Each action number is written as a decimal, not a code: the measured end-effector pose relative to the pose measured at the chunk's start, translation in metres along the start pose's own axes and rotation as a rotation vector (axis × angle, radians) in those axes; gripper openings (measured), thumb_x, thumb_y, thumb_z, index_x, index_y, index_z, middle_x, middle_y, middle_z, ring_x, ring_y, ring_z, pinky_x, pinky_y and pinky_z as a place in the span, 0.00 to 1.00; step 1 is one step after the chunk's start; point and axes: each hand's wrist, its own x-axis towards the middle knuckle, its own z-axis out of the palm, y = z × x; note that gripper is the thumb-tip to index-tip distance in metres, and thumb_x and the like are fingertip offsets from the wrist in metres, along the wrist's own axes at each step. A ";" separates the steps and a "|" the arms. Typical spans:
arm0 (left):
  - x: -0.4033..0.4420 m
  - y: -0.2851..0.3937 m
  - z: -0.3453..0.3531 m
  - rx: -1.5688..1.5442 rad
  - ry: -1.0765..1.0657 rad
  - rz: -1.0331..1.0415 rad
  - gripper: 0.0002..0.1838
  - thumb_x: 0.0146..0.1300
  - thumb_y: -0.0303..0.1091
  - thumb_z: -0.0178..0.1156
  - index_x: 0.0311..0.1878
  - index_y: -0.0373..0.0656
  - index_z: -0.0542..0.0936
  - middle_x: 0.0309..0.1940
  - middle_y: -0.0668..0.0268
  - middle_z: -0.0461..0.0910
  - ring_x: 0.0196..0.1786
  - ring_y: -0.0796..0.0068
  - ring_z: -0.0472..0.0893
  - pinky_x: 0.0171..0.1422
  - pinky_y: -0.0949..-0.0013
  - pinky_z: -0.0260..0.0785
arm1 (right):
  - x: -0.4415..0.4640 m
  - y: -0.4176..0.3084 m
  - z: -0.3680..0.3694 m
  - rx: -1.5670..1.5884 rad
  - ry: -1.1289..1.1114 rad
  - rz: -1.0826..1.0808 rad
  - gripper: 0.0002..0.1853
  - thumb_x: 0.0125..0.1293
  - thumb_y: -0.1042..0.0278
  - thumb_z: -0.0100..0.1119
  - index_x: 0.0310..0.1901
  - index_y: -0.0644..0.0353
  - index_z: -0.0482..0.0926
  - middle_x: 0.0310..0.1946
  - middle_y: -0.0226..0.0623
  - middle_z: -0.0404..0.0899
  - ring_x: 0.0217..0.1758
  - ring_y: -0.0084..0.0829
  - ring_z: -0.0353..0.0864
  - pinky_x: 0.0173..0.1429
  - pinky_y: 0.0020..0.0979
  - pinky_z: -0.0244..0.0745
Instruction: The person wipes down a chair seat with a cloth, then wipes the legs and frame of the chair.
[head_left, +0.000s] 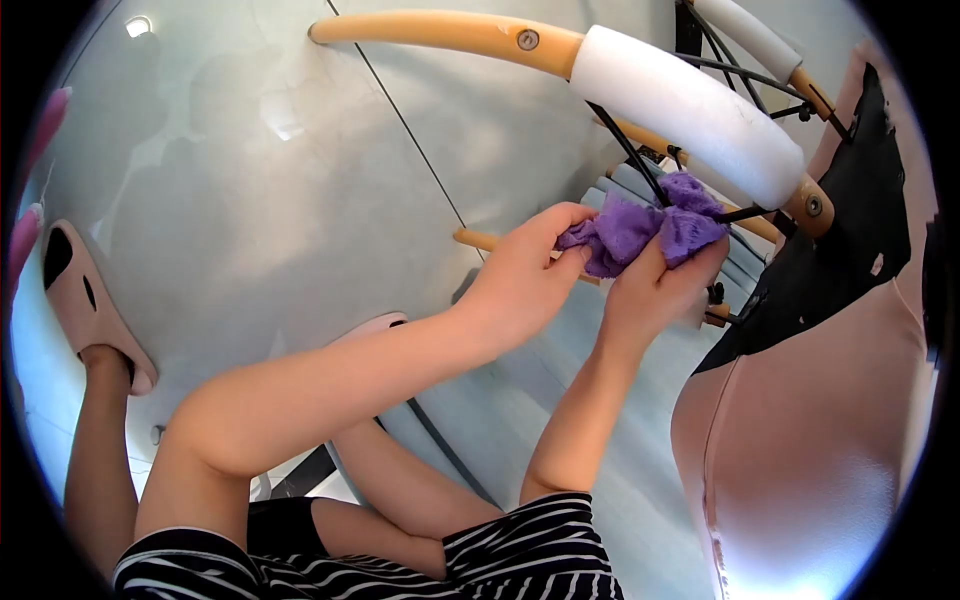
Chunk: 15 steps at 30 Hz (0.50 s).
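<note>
A purple cloth is bunched around a thin black metal rod beneath a tipped chair. My left hand pinches the cloth's left end between thumb and fingers. Lower on the right, my right hand grips the cloth from below; its fingertips are partly hidden behind the folds. Just above the cloth runs a wooden chair leg with a white sleeve around it. Beside my right hand is the chair's black underside cloth, with torn edges.
The chair's pink upholstered part fills the lower right. A second white-sleeved leg is at the top right. Bluish-grey slats or rolls lie behind the cloth. A pink slipper is on a foot at left, on the pale tiled floor.
</note>
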 end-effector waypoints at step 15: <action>-0.009 0.003 0.037 0.236 -0.063 0.632 0.19 0.59 0.20 0.51 0.54 0.43 0.73 0.47 0.60 0.76 0.49 0.64 0.78 0.51 0.66 0.71 | -0.062 0.000 -0.066 1.831 0.112 1.052 0.22 0.73 0.56 0.39 0.62 0.62 0.64 0.63 0.38 0.66 0.67 0.32 0.63 0.71 0.35 0.53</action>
